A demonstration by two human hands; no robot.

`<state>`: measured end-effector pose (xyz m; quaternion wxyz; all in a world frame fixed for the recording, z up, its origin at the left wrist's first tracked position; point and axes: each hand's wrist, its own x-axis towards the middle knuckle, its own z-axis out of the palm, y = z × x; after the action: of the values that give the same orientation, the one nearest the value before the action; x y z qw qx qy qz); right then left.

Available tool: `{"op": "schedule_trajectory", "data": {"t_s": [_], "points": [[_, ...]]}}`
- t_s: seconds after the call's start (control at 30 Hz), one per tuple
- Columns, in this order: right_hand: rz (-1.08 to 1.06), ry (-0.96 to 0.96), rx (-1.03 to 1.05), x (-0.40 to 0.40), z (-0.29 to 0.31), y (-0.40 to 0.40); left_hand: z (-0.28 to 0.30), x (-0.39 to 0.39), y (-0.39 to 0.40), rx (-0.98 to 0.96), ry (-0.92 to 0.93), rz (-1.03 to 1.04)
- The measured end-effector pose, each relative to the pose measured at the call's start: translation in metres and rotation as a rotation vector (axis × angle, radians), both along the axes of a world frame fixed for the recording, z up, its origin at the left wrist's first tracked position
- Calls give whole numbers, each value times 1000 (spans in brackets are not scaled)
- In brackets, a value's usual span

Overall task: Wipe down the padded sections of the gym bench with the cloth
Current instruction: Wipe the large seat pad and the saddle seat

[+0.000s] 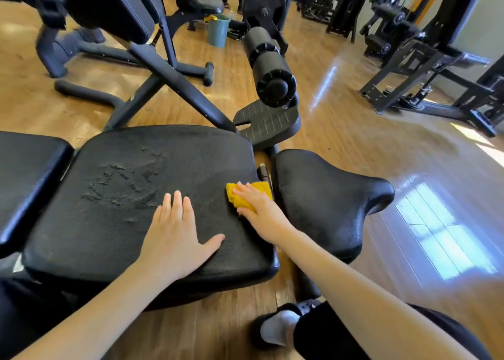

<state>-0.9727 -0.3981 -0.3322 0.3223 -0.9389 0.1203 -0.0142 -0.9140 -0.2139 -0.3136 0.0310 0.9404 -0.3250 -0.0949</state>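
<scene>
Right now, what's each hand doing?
Left hand: open, flat on the middle pad.
Right hand: open, fingers pressing the yellow cloth.

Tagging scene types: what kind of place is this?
A gym, most likely: padded bench being wiped with a yellow cloth, a weight plate on a machine, and more black exercise machines on wood floor.

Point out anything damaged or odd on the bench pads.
The middle pad has a patch of cracked, peeling upholstery left of its centre, beyond the left hand. The surface there looks flaked and rough against the smooth cover around it. The right hand presses the yellow cloth near the pad's right edge.
</scene>
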Motion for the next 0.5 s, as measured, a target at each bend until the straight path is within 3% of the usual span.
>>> {"op": "schedule_trajectory", "data": {"t_s": [0.2, 0.4, 0.5], "points": [[120, -6, -38, -25, 4, -15, 3, 1, -14, -22, 0, -4], [-48, -8, -122, -8, 9, -48, -5, -14, -16, -47, 65, -23], [-132, -166, -252, -22, 15, -67, -8, -22, -12, -36, 72, -30]]}}
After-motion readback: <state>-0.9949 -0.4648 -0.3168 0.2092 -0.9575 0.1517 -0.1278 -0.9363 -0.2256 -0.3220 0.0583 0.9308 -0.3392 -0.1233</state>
